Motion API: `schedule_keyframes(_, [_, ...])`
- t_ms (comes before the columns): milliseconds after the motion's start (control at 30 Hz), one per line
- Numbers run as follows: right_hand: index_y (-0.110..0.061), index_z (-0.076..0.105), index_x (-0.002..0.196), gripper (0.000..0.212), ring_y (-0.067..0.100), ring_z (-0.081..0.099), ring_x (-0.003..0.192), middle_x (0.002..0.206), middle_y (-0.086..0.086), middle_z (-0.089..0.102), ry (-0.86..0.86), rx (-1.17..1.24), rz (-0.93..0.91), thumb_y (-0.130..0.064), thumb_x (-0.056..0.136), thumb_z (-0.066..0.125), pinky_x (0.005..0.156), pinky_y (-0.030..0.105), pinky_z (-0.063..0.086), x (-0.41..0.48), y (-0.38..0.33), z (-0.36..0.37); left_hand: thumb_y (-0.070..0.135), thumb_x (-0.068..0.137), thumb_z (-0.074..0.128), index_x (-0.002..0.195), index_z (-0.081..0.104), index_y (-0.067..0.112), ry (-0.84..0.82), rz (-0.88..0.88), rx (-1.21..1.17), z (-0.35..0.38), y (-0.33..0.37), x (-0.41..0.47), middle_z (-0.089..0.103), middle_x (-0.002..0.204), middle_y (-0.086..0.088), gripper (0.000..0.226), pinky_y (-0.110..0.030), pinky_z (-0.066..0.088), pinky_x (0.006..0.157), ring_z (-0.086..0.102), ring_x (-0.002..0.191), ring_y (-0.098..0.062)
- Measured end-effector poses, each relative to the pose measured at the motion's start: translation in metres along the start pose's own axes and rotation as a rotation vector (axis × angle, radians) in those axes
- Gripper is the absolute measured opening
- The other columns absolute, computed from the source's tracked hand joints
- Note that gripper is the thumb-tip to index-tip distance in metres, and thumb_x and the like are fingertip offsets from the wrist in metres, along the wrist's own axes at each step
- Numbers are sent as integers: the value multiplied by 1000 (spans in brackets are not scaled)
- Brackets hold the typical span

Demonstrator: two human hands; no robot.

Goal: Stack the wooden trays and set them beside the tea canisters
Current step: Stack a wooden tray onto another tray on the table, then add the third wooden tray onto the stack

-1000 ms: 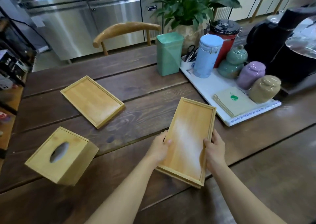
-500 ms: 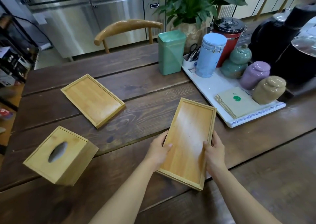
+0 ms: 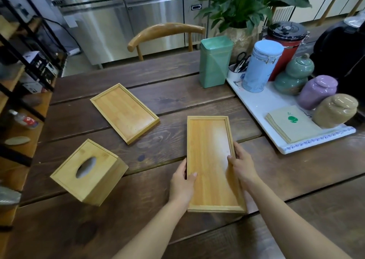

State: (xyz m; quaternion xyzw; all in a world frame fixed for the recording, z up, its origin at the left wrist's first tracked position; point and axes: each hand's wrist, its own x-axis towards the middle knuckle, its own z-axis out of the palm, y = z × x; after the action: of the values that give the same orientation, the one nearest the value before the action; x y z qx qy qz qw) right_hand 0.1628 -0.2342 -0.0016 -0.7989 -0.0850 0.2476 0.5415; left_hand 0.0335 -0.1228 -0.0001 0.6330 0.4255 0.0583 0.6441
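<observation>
Left hand (image 3: pixel 182 181) and right hand (image 3: pixel 242 164) grip the long sides of the near wooden tray (image 3: pixel 212 163), fingers closed on its rims; the tray is empty. The second wooden tray (image 3: pixel 124 112), also empty, lies apart on the surface (image 3: pixel 167 96). The white platter (image 3: pixel 262 108) holds tea canisters (image 3: pixel 260 67) and napkins (image 3: pixel 292 123) bearing a green logo; no text legible.

Honey-yellow rectangular wooden trays (image 3: pixel 212 160) on a dark-brown plank worktop (image 3: pixel 177 92); mint-green square tin canister (image 3: pixel 215 61), pale-blue cylinder canister (image 3: pixel 260 67), lilac ceramic jar (image 3: pixel 318 91), blue-patterned white tray (image 3: pixel 308 144).
</observation>
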Motion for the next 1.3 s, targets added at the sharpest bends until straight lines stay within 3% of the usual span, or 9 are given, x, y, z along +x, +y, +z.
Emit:
schedule_keyframes(167, [-15, 43, 131, 45, 26, 50, 115, 130, 10, 54, 40, -164, 6, -10, 88, 50, 98, 43, 41, 4, -7, 3, 25, 93, 52, 139, 39, 32, -52, 12, 160, -9, 6, 2, 49, 140, 6, 48, -43, 41, 106, 46, 126, -14])
schedule_keyframes(300, [-2, 46, 126, 38, 35, 46, 117, 127, 20, 52, 205, -431, -153, -9, 88, 48, 99, 43, 33, 14, -37, 13, 27, 94, 51, 144, 32, 23, 71, 77, 285, -31, 29, 20, 29, 153, 2, 54, -37, 26, 112, 27, 140, -17])
schedule_keyframes(533, [-6, 39, 134, 47, 29, 41, 128, 139, 15, 46, -95, -557, -374, -16, 90, 50, 109, 40, 31, 69, -94, 79, 24, 92, 52, 146, 24, 19, 377, -34, 56, -101, 86, 94, 26, 154, -2, 61, -44, 26, 114, 26, 140, -26])
schedule_keyframes(767, [-9, 24, 141, 62, 30, 31, 136, 150, 12, 32, -443, -614, -261, -27, 89, 52, 112, 43, 27, 106, -126, 164, 25, 89, 57, 148, 7, 12, 448, -364, -205, -158, 97, 146, 17, 157, -9, 78, -44, 25, 111, 23, 140, -31])
schedule_keyframes(933, [-14, 26, 137, 66, 32, 38, 130, 141, 10, 42, -582, -536, -111, -33, 84, 59, 109, 46, 31, 123, -120, 197, 26, 87, 56, 144, 28, 12, 274, -430, -299, -162, 95, 155, 32, 152, -7, 65, -44, 26, 113, 31, 138, -29])
schedule_keyframes(1000, [-17, 34, 131, 60, 27, 45, 123, 131, 5, 50, -589, -408, -79, -31, 80, 62, 108, 44, 33, 124, -119, 206, 26, 77, 60, 142, 32, 13, 237, -429, -344, -163, 95, 157, 34, 151, -8, 72, -47, 29, 111, 34, 136, -30])
schedule_keyframes(1133, [-7, 39, 128, 50, 18, 46, 104, 123, 6, 51, -588, -234, 20, -19, 83, 60, 89, 29, 35, 126, -131, 205, 6, 86, 53, 142, 30, 11, 327, -400, -341, -175, 96, 157, 29, 152, -10, 60, -45, 27, 112, 27, 138, -32])
schedule_keyframes(1233, [0, 37, 130, 50, 27, 47, 106, 126, 13, 48, -484, -316, 74, -29, 91, 49, 86, 34, 38, 124, -138, 201, 7, 92, 48, 135, 37, 9, 338, -373, -318, -184, 101, 148, 49, 130, -11, 45, -42, 42, 96, 46, 123, -32])
schedule_keyframes(1300, [2, 45, 119, 43, 31, 52, 100, 116, 16, 54, -396, -440, 27, -33, 95, 40, 76, 35, 44, 118, -138, 198, 13, 94, 48, 132, 40, 9, 337, -361, -274, -184, 103, 142, 51, 124, -8, 39, -43, 43, 95, 49, 120, -31])
